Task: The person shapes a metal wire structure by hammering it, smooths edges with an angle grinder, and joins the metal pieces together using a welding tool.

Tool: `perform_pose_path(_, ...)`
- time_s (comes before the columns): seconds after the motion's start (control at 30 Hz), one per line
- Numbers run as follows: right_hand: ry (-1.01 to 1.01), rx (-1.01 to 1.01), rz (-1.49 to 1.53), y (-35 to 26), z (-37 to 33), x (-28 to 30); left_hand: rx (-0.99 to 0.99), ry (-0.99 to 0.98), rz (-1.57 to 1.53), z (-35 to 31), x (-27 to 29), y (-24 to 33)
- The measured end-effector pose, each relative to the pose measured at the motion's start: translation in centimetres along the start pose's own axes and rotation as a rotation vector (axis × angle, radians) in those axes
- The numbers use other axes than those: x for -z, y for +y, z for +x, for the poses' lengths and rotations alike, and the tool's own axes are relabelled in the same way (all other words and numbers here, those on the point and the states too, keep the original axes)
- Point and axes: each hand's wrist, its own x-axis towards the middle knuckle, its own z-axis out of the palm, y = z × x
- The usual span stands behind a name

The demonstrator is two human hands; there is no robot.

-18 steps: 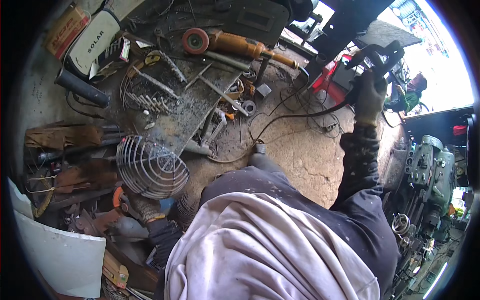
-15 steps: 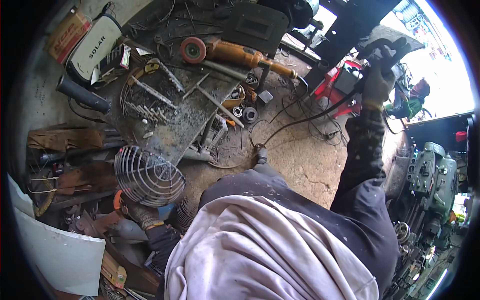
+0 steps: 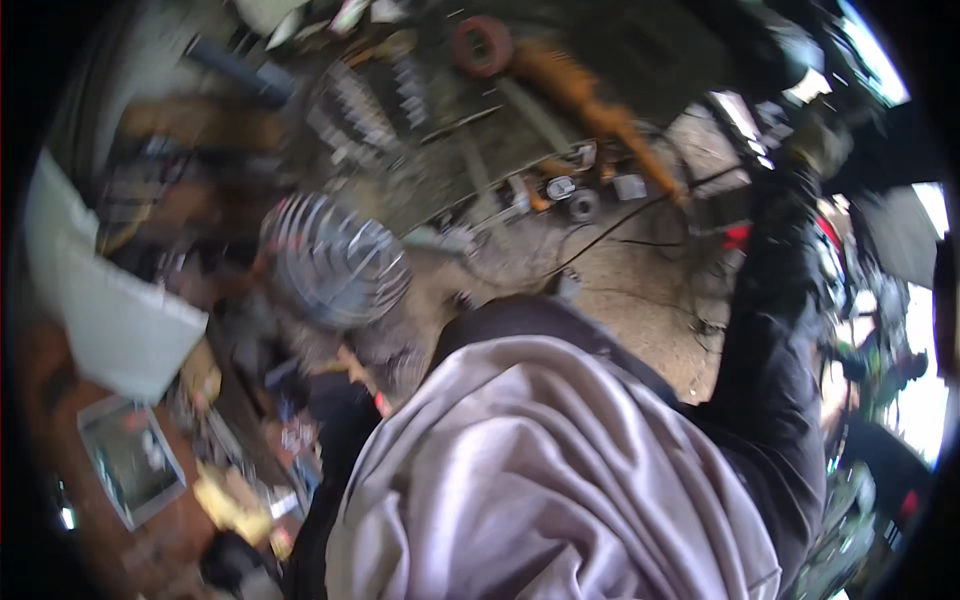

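Note:
The whole picture is smeared by motion. My left hand (image 3: 318, 345), a blurred greyish shape, is close below a round wire fan guard (image 3: 340, 260); its fingers cannot be made out, nor whether it touches the guard. My right arm stretches up to the far right. At its end my gloved right hand (image 3: 825, 145) is beside dark equipment, with its fingers too blurred to read. An orange grinder (image 3: 570, 85) with a reddish wheel (image 3: 483, 46) lies on the cluttered metal workbench (image 3: 440, 180), between my hands and farther away.
A black cable (image 3: 610, 235) runs from the grinder's side across the concrete floor (image 3: 640, 320). Metal rings (image 3: 581, 206) and small parts sit by the bench edge. White sheets (image 3: 130, 320) and a framed pane (image 3: 132, 462) are at the left. Machinery (image 3: 850, 510) stands lower right.
The view has swung, so the bench and grinder appear farther right and higher. My right hand, earlier raised before a grey panel, now appears farther right beside dark equipment. The fan guard stays near my left hand.

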Motion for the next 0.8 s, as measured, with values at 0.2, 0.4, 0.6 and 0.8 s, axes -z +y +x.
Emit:
perform_pose_path(0.2,-0.178,0.049,0.077,2.5,-1.3,-2.3,-0.146,0.216,0.156,-1.0,-3.4,0.3)
perform_pose_path(0.4,-0.118,0.074,0.076,1.2,-2.7,-3.0,-0.148,0.366,0.163,0.2,-3.2,1.5)
perform_pose_path(0.6,-0.285,0.014,-0.091,-1.6,-4.5,-0.8,-0.246,0.238,0.179,3.0,-3.6,3.1)
perform_pose_path(0.8,-0.246,-0.129,-0.123,-2.3,-5.0,0.3,-0.248,0.232,0.258,4.9,-2.4,3.7)
